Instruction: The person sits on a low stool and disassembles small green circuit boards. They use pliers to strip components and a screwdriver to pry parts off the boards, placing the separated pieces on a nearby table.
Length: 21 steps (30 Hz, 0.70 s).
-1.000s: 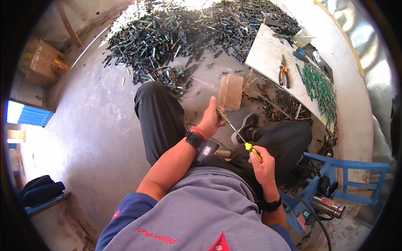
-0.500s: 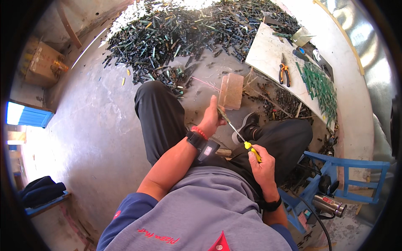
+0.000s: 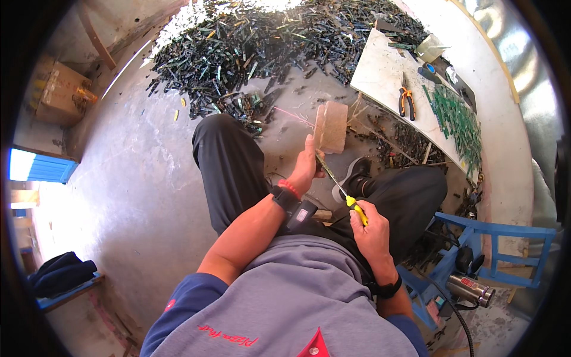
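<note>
I sit on the floor with my legs out in front. My left hand [image 3: 307, 168] holds the lower edge of a flat tan rectangular piece [image 3: 331, 126], standing it upright between my knees. My right hand [image 3: 373, 229] grips a screwdriver with a yellow handle [image 3: 357, 210]. Its long thin shaft [image 3: 331, 175] points up and left and its tip meets the bottom of the tan piece, next to my left thumb. A dark watch and a red band sit on my left wrist [image 3: 286, 194].
A wide heap of dark green and black strips [image 3: 267, 47] covers the floor ahead. At the right lies a pale board [image 3: 380, 77] with orange-handled pliers [image 3: 406, 101] and green strips [image 3: 455, 119]. A blue stool [image 3: 493, 238] and a heat gun [image 3: 470, 288] stand lower right. A cardboard box [image 3: 56, 89] is far left.
My left hand and the tan piece stay in place. The screwdriver has shifted only slightly against the piece's lower edge.
</note>
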Available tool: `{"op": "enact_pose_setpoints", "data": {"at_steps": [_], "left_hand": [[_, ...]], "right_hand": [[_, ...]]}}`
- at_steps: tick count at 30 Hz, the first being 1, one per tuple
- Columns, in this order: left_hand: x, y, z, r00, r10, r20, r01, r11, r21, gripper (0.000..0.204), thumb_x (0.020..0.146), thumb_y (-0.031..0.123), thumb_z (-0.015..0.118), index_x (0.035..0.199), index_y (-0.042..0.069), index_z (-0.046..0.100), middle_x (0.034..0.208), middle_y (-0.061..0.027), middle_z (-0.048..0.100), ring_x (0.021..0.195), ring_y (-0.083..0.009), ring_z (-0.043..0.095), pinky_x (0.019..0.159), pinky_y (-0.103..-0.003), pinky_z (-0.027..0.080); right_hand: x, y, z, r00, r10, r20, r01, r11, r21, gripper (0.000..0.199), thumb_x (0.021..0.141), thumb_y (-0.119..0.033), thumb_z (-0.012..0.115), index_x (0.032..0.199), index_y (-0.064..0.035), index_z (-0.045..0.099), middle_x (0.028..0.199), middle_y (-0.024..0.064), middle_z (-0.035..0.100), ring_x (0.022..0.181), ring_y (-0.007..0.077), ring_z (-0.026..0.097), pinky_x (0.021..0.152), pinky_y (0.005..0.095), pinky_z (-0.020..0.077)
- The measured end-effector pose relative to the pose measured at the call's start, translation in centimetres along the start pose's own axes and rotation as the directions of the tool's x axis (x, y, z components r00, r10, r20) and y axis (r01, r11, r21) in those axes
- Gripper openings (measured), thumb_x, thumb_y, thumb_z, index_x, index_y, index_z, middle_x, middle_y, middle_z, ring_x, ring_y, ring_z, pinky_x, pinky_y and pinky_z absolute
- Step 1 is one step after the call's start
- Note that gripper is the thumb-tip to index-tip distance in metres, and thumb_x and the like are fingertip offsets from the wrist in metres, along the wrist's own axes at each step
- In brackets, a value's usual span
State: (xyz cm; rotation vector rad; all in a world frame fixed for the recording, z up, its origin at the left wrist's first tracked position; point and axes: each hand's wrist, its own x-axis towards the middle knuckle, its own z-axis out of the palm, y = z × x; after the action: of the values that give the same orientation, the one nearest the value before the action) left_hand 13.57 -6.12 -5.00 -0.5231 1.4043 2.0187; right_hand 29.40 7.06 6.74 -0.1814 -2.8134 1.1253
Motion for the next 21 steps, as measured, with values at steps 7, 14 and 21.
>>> {"op": "enact_pose_setpoints", "data": {"at_steps": [7, 14, 21], "left_hand": [[-0.2, 0.1, 0.2, 0.999, 0.034, -0.015, -0.033, 0.997, 0.07, 0.071, 0.088, 0.072, 0.025, 0.072, 0.008, 0.051, 0.059, -0.0033, 0.048, 0.045, -0.0138, 0.043, 0.043, -0.027, 0.039], [-0.7, 0.5, 0.5, 0.996, 0.082, 0.028, -0.085, 0.986, 0.145, 0.072, 0.089, 0.071, 0.023, 0.071, 0.008, 0.051, 0.059, -0.0027, 0.048, 0.045, -0.0123, 0.042, 0.042, -0.025, 0.038], [-0.4, 0.2, 0.5, 0.997, 0.074, -0.032, -0.07, 0.992, 0.109, 0.07, 0.089, 0.07, 0.025, 0.069, 0.008, 0.05, 0.058, -0.003, 0.047, 0.044, -0.0123, 0.042, 0.04, -0.025, 0.036]], "right_hand": [[0.5, 0.4, 0.6, 1.0, -0.024, -0.008, 0.024, 1.0, -0.012, 0.022, 0.084, -0.009, 0.064, 0.101, 0.002, 0.058, 0.083, 0.0188, 0.064, 0.072, 0.0321, 0.064, 0.063, 0.0345, 0.0498], [1.0, 0.5, 0.8, 0.999, -0.039, -0.002, 0.039, 0.999, 0.004, 0.021, 0.084, -0.01, 0.064, 0.1, 0.0023, 0.057, 0.08, 0.0178, 0.063, 0.069, 0.0294, 0.064, 0.063, 0.0345, 0.0499], [1.6, 1.2, 0.9, 0.86, 0.383, 0.336, -0.509, 0.618, 0.599, 0.018, 0.092, -0.013, 0.057, 0.101, 0.0029, 0.057, 0.066, 0.0002, 0.056, 0.053, 0.001, 0.043, 0.044, 0.0188, 0.0324]]}}
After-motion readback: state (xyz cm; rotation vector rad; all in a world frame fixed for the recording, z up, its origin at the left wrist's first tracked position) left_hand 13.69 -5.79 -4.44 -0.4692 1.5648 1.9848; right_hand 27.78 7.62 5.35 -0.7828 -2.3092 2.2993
